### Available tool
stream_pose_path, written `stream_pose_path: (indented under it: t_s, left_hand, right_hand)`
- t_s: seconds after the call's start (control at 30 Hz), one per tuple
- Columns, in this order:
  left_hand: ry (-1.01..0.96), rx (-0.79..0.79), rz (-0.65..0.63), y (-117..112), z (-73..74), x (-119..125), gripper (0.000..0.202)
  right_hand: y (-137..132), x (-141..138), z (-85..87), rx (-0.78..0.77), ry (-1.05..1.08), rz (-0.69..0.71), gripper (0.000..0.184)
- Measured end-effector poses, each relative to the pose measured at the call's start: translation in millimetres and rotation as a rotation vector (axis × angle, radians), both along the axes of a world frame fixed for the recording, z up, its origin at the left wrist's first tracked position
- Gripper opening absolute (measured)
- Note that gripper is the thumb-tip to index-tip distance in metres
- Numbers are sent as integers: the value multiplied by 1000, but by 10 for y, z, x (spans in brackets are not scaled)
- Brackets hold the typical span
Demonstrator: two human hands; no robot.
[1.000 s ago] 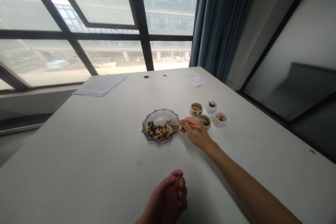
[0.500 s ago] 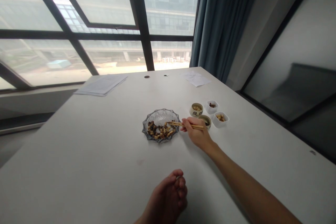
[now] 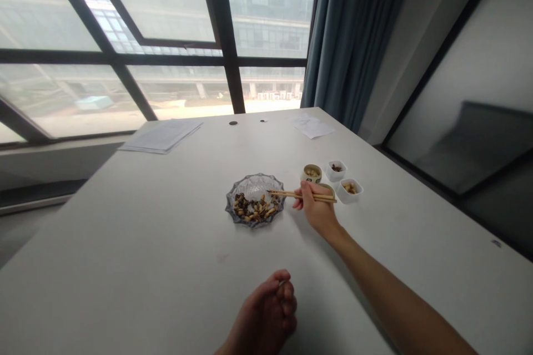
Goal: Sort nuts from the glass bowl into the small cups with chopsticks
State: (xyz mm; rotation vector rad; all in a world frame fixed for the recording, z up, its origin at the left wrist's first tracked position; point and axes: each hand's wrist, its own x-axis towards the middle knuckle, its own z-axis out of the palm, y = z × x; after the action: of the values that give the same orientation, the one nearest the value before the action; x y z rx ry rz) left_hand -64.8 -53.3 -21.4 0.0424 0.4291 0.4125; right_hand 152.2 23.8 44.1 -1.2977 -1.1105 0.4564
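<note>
My right hand (image 3: 318,211) is closed around a pair of chopsticks (image 3: 287,194). Their tips are over the far right part of a scalloped clear glass bowl (image 3: 232,216); whether a piece is pinched there is too small to tell. Mixed dark and pale nut-like or seed-like pieces (image 3: 256,209) lie in the near half of the bowl. Behind my fingers, a small round cup (image 3: 327,188) is mostly hidden. At the bottom, my left hand (image 3: 268,316) rests palm up near the table's front, fingers loosely curled and holding nothing.
Beyond my right hand stand a round cup (image 3: 311,173) with pale pieces, a square white dish (image 3: 336,170) with dark pieces and another (image 3: 350,191) with tan pieces. Papers (image 3: 162,136) lie at the far left, more sheets (image 3: 312,125) at the far right of the white table (image 3: 145,233).
My right hand has shifted slightly right with the chopsticks, whose tips moved up and right from the pieces. It now covers more of the near round cup. My left hand stays in place.
</note>
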Motion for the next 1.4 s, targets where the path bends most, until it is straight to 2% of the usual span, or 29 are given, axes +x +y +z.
stream_pose_path:
  t_s: [0.13, 0.3, 0.43, 0.6, 0.7, 0.87, 1.0, 1.1, 1.17, 1.27, 1.33, 1.4]
  left_hand:
    - [4, 7, 6, 11, 16, 9, 26]
    - [6, -4, 2, 10, 16, 1, 26]
    - [4, 0, -3, 11, -9, -16, 25]
    - [-1, -7, -2, 15, -18, -16, 27]
    - [1, -9, -4, 11, -5, -22, 26]
    - [7, -15, 2, 12, 10, -19, 26]
    - [12, -12, 8, 20, 7, -7, 27]
    - [18, -5, 4, 23, 0, -8, 27]
    - [19, 1, -3, 25, -8, -9, 28]
    - [15, 12, 0, 23, -19, -3, 27]
    - [8, 10, 0, 16, -21, 1, 26]
    - [-1, 9, -2, 4, -17, 5, 26]
  right_hand:
    - [-41, 201, 274, 87, 38, -126, 51]
    - [-101, 841, 569, 224, 50, -443, 52]
    - [-193, 1300, 632, 218, 24, -647, 45]
    - [-256, 1432, 633, 60, 51, -696, 39]
    - [-221, 1406, 597, 21, 88, -658, 37]
    - [-181, 1395, 554, 49, 109, -607, 38]
    - [-204, 1323, 610, 101, 108, -558, 41]
    - [-219, 1129, 678, 147, 114, -494, 45]
    - [-224, 932, 707, 150, 104, -400, 48]
    - [-231, 605, 696, 69, 47, -135, 49]
    - [-232, 417, 657, -10, -40, 43, 45]
    - [-227, 277, 611, -59, -190, 150, 39]
